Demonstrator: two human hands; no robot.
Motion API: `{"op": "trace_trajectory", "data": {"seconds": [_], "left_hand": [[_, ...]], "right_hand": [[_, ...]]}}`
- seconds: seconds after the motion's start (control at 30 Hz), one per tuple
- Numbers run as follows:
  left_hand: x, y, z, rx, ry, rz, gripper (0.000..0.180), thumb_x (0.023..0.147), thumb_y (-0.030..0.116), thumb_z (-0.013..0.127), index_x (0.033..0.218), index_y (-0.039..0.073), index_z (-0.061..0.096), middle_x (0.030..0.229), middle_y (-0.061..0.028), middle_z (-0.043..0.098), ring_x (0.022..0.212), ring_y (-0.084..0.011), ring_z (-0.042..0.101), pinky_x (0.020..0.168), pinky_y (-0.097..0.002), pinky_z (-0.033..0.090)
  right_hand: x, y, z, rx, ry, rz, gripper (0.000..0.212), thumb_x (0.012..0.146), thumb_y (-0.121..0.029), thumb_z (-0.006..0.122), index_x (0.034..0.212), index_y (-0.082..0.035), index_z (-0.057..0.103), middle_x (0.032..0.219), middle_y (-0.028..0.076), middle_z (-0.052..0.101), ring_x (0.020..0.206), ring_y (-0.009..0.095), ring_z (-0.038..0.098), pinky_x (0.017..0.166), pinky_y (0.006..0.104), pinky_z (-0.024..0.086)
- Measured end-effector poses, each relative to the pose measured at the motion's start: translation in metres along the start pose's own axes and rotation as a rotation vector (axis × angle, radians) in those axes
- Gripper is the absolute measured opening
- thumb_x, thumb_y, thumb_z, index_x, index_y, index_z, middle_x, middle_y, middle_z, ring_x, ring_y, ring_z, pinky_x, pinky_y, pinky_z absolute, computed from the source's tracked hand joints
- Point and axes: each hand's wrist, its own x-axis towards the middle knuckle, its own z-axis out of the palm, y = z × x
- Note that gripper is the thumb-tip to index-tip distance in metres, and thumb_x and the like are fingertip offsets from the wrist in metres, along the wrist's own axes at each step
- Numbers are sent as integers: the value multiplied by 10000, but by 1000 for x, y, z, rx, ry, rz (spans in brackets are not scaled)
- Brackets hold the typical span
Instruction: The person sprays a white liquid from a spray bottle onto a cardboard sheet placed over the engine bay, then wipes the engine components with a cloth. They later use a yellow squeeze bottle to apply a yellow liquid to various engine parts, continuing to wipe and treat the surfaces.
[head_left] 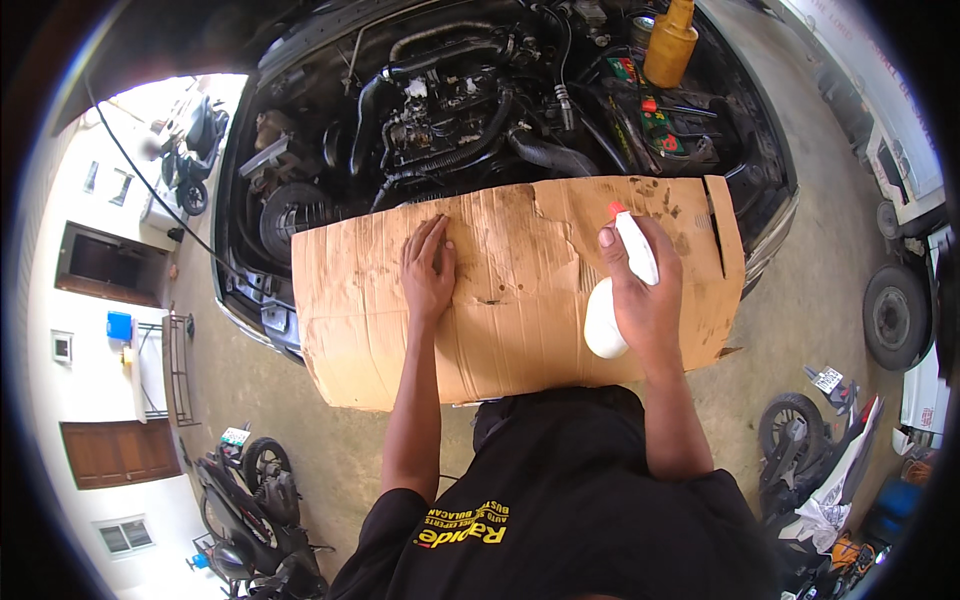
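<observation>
A large sheet of oil-stained cardboard [500, 345] lies over the front edge of a car's open engine bay. My left hand [428, 270] rests flat on it, left of its middle, with the fingers stretched toward the engine and nothing held. Toward the sheet's right side, my right hand [648, 290] grips a white spray bottle [604, 325] by its neck and trigger head. The bottle's red nozzle points away from me, toward the engine [450, 125]. Part of the bottle is hidden behind my palm.
Beyond the cardboard sit hoses, a battery [655, 130] and a yellowish-brown plastic bottle [671, 48] at the back right. Motorcycles stand at lower left [250, 510] and lower right [815, 450]. A white truck [900, 130] is on the far right.
</observation>
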Motion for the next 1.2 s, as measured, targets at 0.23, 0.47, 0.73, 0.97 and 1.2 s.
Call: {"op": "trace_trajectory", "data": {"seconds": [0.23,0.47,0.73,0.97,1.2], "left_hand": [[3,2,-2,-6,-4,-37,398,1110,138,694,1497,98,778,1558,-106,752,1500,-359,642,1305,-506,464],[6,4,-3,-22,5,-60,386,1095,106,702,1470,89,795,1542,-120,764,1493,-369,650,1300,-509,467],[8,4,-3,-34,-8,-55,381,1105,105,689,1471,75,788,1550,-129,759,1498,-376,646,1298,-511,464],[10,8,-5,-8,-31,-58,378,1124,106,659,1484,56,767,1563,-153,744,1500,-393,639,1289,-513,464],[9,6,-5,-17,-35,-59,381,1125,107,661,1488,59,766,1566,-160,741,1510,-392,635,1297,-509,459]], "right_hand": [[16,4,12,-29,0,-107,379,1154,-354,802,1264,7,760,1085,53,782,1005,158,700,911,336,554],[42,14,19,-10,46,-84,380,1158,-359,796,1274,1,755,1074,56,771,1000,148,684,914,333,553],[41,19,13,-16,-44,-65,295,1146,-300,814,1208,-15,772,1068,51,762,1002,142,688,903,336,552],[47,18,9,-33,17,-26,322,1154,-303,805,1256,-2,756,1061,50,755,987,141,678,913,325,546],[47,20,3,-104,49,-52,215,1116,-178,805,1237,-3,780,1078,104,773,985,231,725,921,388,564]]}}
